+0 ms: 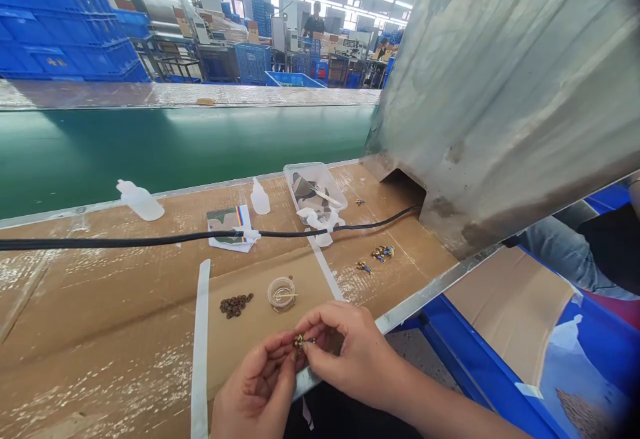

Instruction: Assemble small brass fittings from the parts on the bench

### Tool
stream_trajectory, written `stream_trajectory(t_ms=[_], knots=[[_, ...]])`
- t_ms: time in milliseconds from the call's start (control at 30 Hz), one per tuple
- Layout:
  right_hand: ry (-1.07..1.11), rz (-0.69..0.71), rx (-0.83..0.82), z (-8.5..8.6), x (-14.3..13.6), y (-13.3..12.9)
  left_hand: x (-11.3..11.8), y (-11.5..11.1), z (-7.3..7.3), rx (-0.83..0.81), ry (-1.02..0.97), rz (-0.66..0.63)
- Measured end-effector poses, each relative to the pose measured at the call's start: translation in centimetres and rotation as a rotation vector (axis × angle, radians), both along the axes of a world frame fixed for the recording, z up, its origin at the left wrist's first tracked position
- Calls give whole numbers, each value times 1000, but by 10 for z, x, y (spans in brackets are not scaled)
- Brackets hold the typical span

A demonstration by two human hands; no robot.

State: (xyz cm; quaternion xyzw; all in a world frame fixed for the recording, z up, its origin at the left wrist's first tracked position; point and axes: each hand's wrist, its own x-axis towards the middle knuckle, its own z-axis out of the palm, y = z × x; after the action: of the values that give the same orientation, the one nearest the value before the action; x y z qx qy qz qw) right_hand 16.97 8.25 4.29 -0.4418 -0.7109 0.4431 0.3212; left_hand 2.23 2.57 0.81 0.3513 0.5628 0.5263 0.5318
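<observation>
Just above the table's front edge, my left hand [263,379] and my right hand [347,352] meet with fingertips closed around a small blue-and-yellow piece [301,341]. Its dark details are too small to make out. Beyond my fingers stands a round clear cup [281,292] with a thin stick resting across it. A cluster of small brown rings [235,306] lies to the left of the cup. More blue-and-yellow pieces [383,253] are scattered to the right, past the white tape.
A black cable [150,242] crosses the cardboard-covered table. Behind it are white squeeze bottles [143,202], a camouflage-patterned card [225,222] and a clear plastic tub [320,186]. A large metal hood [500,92] rises at right. The green conveyor belt [200,146] runs behind.
</observation>
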Motion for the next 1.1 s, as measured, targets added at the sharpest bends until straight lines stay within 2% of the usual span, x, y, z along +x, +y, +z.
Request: stream_trajectory(t_ms=[133, 267, 500, 667, 833, 900, 1100], knots=[[-13, 24, 61, -1, 2, -1, -1, -4, -7, 56, 64, 14], [-51, 47, 107, -1, 3, -2, -4, -5, -13, 109, 142, -46], [-172, 102, 170, 6, 4, -7, -5, -7, -16, 145, 251, -66], [-238, 87, 227, 1, 2, -13, -3, -9, -17, 204, 365, -28], [-213, 24, 190, -8, -1, -16, 3, -12, -18, 256, 512, 52], [-197, 22, 180, -9, -1, -15, 5, -12, -18, 220, 490, 78], [-201, 113, 277, -9, 2, -11, 0, -7, -11, 119, 221, 50]])
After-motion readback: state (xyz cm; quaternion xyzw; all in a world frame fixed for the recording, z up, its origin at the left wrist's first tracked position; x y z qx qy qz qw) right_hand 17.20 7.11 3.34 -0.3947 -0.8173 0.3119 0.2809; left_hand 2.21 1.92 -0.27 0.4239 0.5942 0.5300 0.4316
